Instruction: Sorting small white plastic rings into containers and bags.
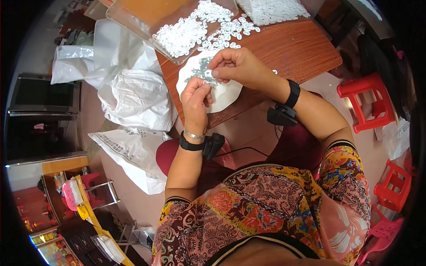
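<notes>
Over a white scalloped plate (228, 98), my two hands work close together with their fingertips almost meeting. My left hand (194, 98) is closed in a pinch, and a small white plastic piece (206, 82) shows at its fingertips. My right hand (239, 66) is also pinched shut, just above and to the right of the left one. What lies between its fingers is too small to make out. On the plate, partly under my hands, is a pile of tiny dark grey parts (198, 67).
A clear plastic tray (166, 54) of small white oval pieces sits on the wooden table (297, 48), with loose pieces (230, 31) spilling beside it. Behind lies a clear bag (277, 11) of such pieces. White sacks (137, 97) stand left; red stools (368, 102) stand right.
</notes>
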Demonstrator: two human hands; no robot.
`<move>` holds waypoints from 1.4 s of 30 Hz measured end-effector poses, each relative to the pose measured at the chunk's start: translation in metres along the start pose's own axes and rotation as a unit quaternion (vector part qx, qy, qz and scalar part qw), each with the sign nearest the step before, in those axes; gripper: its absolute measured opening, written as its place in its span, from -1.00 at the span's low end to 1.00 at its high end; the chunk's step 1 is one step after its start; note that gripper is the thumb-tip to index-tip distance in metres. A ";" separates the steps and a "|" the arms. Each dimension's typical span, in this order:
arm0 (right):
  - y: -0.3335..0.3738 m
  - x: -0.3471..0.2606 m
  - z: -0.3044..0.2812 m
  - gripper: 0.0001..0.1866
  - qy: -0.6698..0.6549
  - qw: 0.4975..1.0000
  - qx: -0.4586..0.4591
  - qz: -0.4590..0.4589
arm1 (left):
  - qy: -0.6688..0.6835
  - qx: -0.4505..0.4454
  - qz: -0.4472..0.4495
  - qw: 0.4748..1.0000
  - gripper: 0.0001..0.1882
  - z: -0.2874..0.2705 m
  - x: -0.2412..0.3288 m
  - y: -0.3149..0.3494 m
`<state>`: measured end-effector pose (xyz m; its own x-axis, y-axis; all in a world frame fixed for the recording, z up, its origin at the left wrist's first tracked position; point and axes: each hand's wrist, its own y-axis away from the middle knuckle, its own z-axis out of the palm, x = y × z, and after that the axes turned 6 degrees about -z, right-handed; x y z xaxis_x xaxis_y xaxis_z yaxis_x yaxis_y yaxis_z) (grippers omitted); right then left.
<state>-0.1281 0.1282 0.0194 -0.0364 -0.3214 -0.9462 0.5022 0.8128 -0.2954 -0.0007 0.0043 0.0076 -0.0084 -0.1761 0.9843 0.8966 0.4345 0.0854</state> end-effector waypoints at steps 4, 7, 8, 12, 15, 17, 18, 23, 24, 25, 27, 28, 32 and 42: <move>0.001 0.004 -0.004 -0.82 0.049 0.999 0.017 -0.011 | 0.034 0.000 0.025 0.999 -0.88 -0.001 -0.002 -0.001; 0.004 0.006 0.000 -0.81 0.174 0.984 -0.012 -0.047 | 0.065 -0.020 0.039 0.997 -0.89 -0.001 -0.004 -0.003; 0.006 0.004 0.004 -0.81 0.162 0.985 -0.028 -0.052 | 0.065 -0.019 0.038 0.997 -0.89 -0.001 -0.004 -0.004; 0.009 -0.004 0.007 -0.83 0.095 0.992 -0.076 -0.034 | 0.177 -0.090 -0.003 0.980 -0.88 -0.008 -0.007 -0.007; 0.008 -0.012 0.008 -0.84 0.081 0.993 -0.088 -0.022 | 0.226 -0.133 -0.007 0.965 -0.87 -0.009 -0.007 -0.006; 0.006 -0.005 0.006 -0.85 0.094 0.991 -0.077 -0.054 | 0.246 -0.149 -0.009 0.958 -0.86 -0.005 -0.006 -0.006; 0.005 -0.003 0.005 -0.86 0.106 0.988 -0.066 -0.086 | 0.243 -0.143 -0.006 0.960 -0.86 -0.003 -0.005 -0.006; 0.003 0.001 -0.001 -0.85 0.050 0.998 -0.020 0.031 | 0.184 -0.110 0.011 0.977 -0.87 -0.001 -0.004 -0.005; 0.001 0.004 -0.004 -0.84 0.025 0.999 -0.006 0.037 | 0.123 -0.078 -0.004 0.989 -0.88 -0.001 -0.003 -0.004; 0.001 0.004 -0.005 -0.84 0.024 0.999 -0.005 0.037 | 0.062 -0.045 -0.020 0.997 -0.88 0.000 -0.002 -0.004; 0.000 0.004 -0.008 -0.83 0.016 0.999 0.006 0.050 | 0.046 -0.030 -0.025 0.998 -0.89 0.004 -0.002 -0.001; 0.000 0.004 -0.007 -0.83 0.016 0.999 0.006 0.050 | 0.030 -0.015 -0.029 0.999 -0.89 0.005 -0.002 0.000; 0.002 0.003 -0.006 -0.81 0.018 0.998 -0.009 0.058 | 0.026 -0.007 -0.029 0.999 -0.89 0.005 -0.002 0.000; 0.002 0.001 -0.005 -0.81 0.027 0.998 -0.002 0.050 | 0.006 -0.001 -0.044 0.999 -0.88 0.005 -0.001 0.001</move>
<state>-0.1315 0.1316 0.0174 -0.0328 -0.2116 -0.9768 0.5030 0.8410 -0.1991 -0.0018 0.0091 0.0075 -0.0821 -0.2246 0.9710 0.8931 0.4158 0.1717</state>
